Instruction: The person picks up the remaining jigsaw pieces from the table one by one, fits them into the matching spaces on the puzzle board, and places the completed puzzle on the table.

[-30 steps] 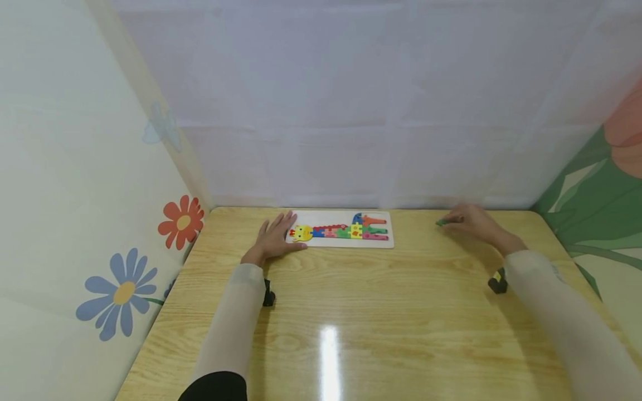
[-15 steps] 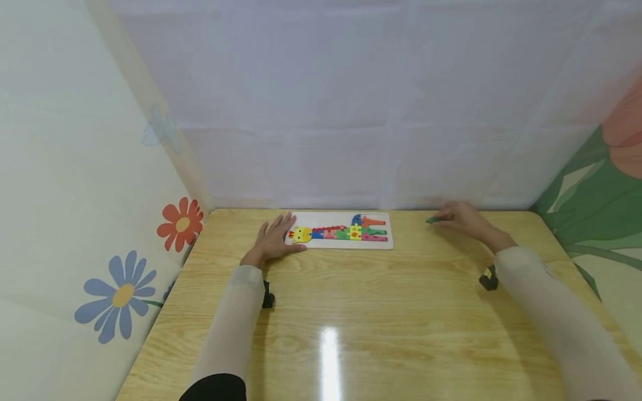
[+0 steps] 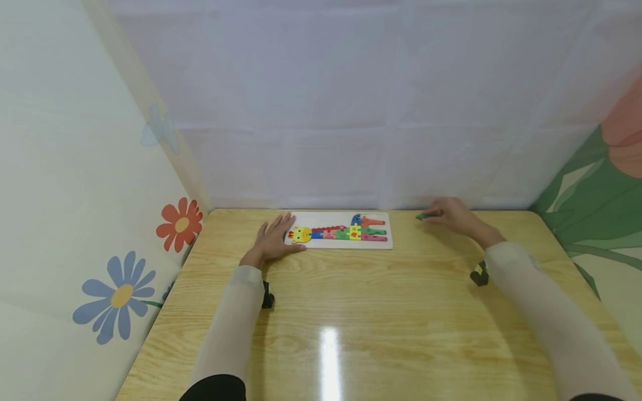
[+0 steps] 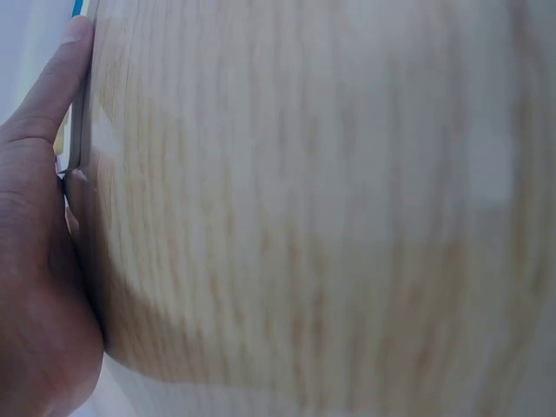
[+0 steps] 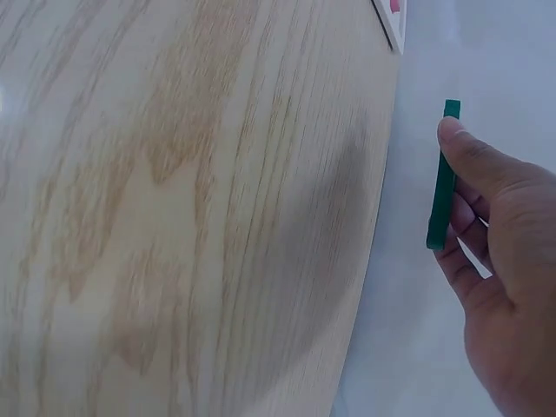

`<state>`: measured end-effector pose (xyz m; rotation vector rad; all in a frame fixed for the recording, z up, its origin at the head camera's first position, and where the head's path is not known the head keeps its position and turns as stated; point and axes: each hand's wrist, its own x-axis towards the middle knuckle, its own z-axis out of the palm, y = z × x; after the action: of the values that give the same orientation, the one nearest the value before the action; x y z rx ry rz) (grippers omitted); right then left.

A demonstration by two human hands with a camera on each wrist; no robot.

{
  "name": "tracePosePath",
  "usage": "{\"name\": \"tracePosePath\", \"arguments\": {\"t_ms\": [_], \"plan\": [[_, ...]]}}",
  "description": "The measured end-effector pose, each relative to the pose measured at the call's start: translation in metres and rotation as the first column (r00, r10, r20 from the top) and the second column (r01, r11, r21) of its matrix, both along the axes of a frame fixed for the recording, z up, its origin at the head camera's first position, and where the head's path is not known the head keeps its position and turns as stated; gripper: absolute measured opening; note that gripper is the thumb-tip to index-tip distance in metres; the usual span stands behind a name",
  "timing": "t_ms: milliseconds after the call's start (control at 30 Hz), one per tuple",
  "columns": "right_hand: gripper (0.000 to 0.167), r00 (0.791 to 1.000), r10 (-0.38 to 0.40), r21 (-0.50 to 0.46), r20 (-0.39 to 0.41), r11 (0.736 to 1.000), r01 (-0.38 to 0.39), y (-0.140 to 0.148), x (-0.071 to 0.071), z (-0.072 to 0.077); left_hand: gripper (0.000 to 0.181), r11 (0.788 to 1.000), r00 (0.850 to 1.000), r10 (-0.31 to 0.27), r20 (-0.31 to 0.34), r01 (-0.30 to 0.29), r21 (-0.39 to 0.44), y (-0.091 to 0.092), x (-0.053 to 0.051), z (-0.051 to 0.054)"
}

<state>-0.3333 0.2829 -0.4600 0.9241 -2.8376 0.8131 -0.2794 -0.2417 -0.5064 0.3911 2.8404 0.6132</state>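
Note:
A white puzzle board [image 3: 326, 219] with a colourful giraffe [image 3: 341, 233] lies flat near the table's far edge. My left hand [image 3: 272, 243] rests at the board's left end, fingers spread, beside the giraffe's yellow head [image 3: 301, 234]. In the left wrist view, the thumb [image 4: 54, 87] lies straight along the board's side. Right of the board, my right hand [image 3: 451, 215] pinches a small green puzzle piece [image 3: 420, 216] above the table. The right wrist view shows that green piece [image 5: 443, 195] edge-on between thumb and fingers, a thin bar.
The wood-grain table [image 3: 376, 306] runs back to a white cloth wall [image 3: 311, 128]. Flower-printed panels [image 3: 120, 295] stand on the left and right sides. A black wrist device [image 3: 479, 274] hangs below the right sleeve, another [image 3: 268, 295] by the left.
My right hand has moved left, toward the board, carrying the green puzzle piece. The left hand and the board have stayed in place.

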Motion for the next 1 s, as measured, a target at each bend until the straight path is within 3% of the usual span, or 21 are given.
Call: {"name": "tracePosePath", "arguments": {"t_ms": [333,767,1000], "plan": [[0.018,0.999,-0.018,0.006,0.048,1.0,0.018,-0.015,-0.005,0.003,0.109,1.0,1.0,0.003,-0.003,-0.003,0.008,0.0,-0.001,-0.003],[0.014,0.998,0.022,-0.034,-0.063,0.999,-0.024,-0.029,-0.011,-0.001,0.109,1.0,1.0,0.001,-0.002,-0.001,0.001,-0.001,-0.001,-0.002],[0.018,1.0,0.006,-0.057,0.0,0.998,-0.006,-0.04,-0.011,0.0,0.11,1.0,1.0,0.002,0.006,-0.002,-0.001,-0.002,-0.003,-0.003]]}}
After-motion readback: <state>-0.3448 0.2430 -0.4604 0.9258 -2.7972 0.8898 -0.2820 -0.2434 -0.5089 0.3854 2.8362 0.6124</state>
